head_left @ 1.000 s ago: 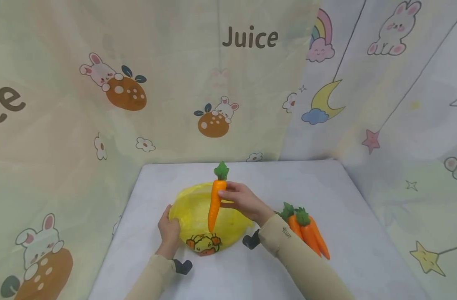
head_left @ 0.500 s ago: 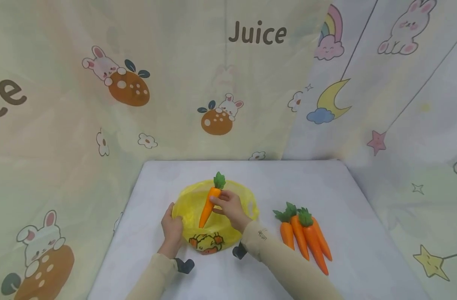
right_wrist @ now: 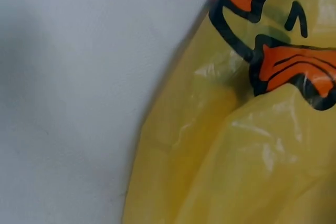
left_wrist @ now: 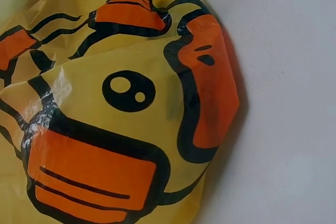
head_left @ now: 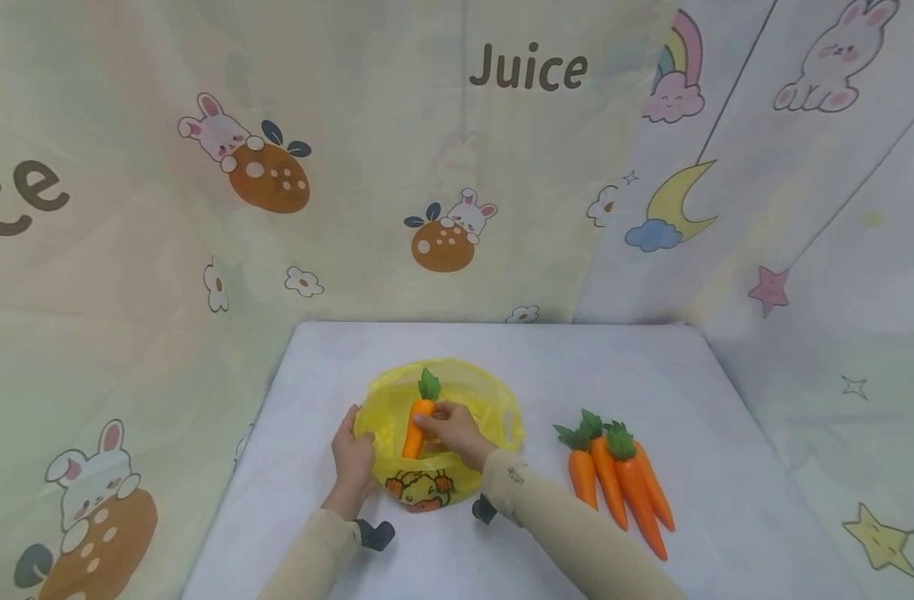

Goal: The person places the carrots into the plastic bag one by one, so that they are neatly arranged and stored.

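A yellow plastic bag [head_left: 467, 485] with a cartoon duck print lies on the table, its mouth spread open toward me. My left hand [head_left: 352, 454] grips the left side of its rim, thumb over the edge. Inside the mouth, my right hand [head_left: 457, 429] pinches an orange carrot [head_left: 416, 433] with green leaves, held nearly upright. The front rim hides the carrot's lower tip. Both wrist views show mostly bag: the printed duck face [left_wrist: 131, 124] fills much of the left one, and creased yellow plastic [right_wrist: 252, 166] the right one. Neither shows fingers.
Several more carrots [head_left: 636, 500] with green tops lie in a bunch on the white table [head_left: 726, 467], right of the bag and beside my right forearm. Printed curtains [head_left: 367, 125] enclose the table at the back and sides.
My right hand has lowered the carrot from above the bag into its mouth. My left hand still holds the rim. The head view has shifted slightly.
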### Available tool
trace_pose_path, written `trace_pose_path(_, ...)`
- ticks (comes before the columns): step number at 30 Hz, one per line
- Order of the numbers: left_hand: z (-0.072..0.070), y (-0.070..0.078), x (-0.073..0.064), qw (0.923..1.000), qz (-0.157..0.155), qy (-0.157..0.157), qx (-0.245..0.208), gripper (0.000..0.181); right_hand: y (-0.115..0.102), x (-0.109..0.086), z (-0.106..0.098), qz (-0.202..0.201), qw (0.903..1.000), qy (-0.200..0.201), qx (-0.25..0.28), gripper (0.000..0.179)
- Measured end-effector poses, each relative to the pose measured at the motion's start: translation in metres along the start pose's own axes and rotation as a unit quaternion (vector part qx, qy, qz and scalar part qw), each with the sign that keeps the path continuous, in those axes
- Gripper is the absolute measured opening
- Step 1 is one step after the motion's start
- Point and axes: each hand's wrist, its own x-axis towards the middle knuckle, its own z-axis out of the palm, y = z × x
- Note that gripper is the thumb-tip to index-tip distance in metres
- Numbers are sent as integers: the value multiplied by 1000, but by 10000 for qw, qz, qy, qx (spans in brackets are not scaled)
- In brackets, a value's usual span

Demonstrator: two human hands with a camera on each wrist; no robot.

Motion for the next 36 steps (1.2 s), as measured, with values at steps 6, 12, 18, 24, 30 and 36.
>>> trace_pose_path(6,1,1,-2,10000,44,-77,7,68,5,4,1,57,9992,-99,-392,61)
trace_pose_path(12,1,-3,-3,9999,65,-140,65,68,8,9,5,162,9982,-157,-562,59)
trace_pose_path(18,2,-8,-3,9997,89,-230,88,67,13,13,9,114,9969,-130,-773,52)
trace_pose_path(24,3,-7,-4,9996,137,-240,4,66,15,18,11,179,9973,-197,-690,50)
trace_pose_path(30,5,-9,-5,9997,123,-192,-126,64,18,25,12,73,9979,-283,-585,59)
trace_pose_path(36,4,-10,-7,9998,22,-102,-151,61,12,22,10,-186,9951,-592,-771,65)
